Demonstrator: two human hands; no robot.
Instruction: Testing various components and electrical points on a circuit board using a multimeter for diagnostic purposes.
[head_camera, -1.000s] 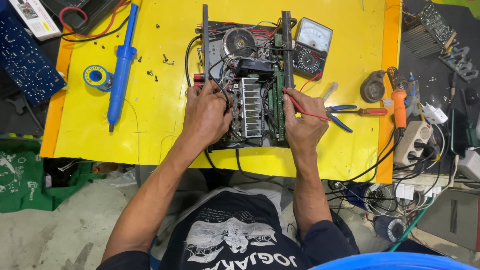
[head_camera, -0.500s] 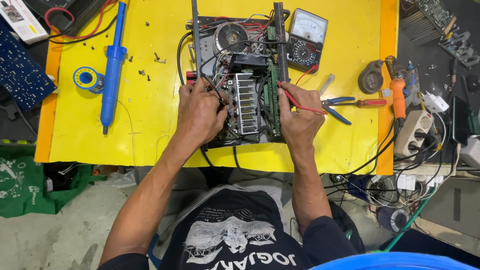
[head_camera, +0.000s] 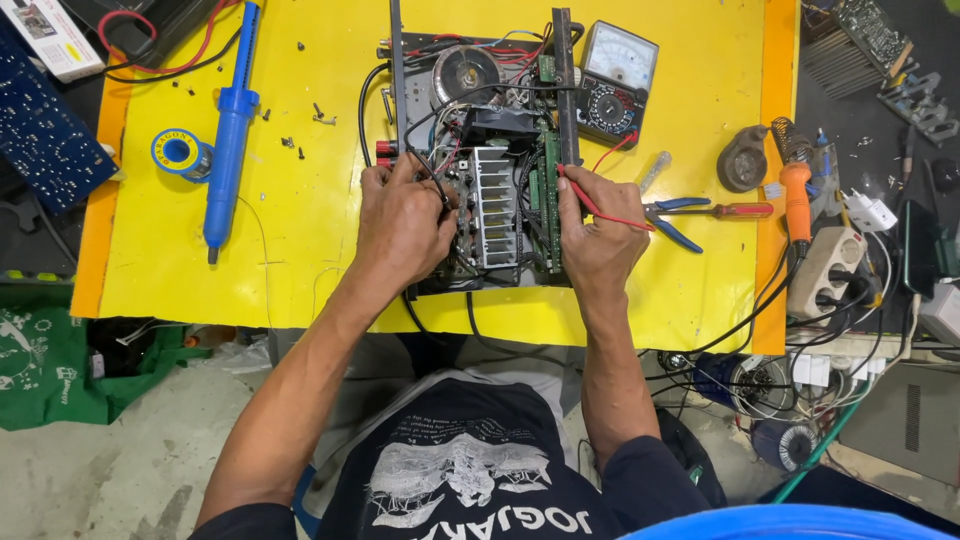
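Here, a big yellow table (head_camera: 300, 260) fills most of the view. In the middle of it sits an open machine (head_camera: 480, 160) with its lid off, so its wires, a round coil, a green board and a ribbed metal block all show. Both hands rest on it. The left hand (head_camera: 405, 225) presses down on the left side of the machine, with its fingers curled around a black wire; I cannot tell how tight the hold is. The right hand (head_camera: 598, 240) pinches a thin red test stick (head_camera: 590, 200), and its tip touches the green board at the right side of the machine.

Just beside the machine, at the top right, lies a meter (head_camera: 615, 80) with a dial. A long blue pump tool (head_camera: 228, 130) lies well off to the left, next to a small round roll (head_camera: 178, 152). Blue pliers (head_camera: 675, 215) and a red screwdriver (head_camera: 735, 210) lie to the right. Tiny screws (head_camera: 322, 117) are loose on the table.

The machine looks opened up and is being tested. It is not yet closed, and the screws are not yet back in.
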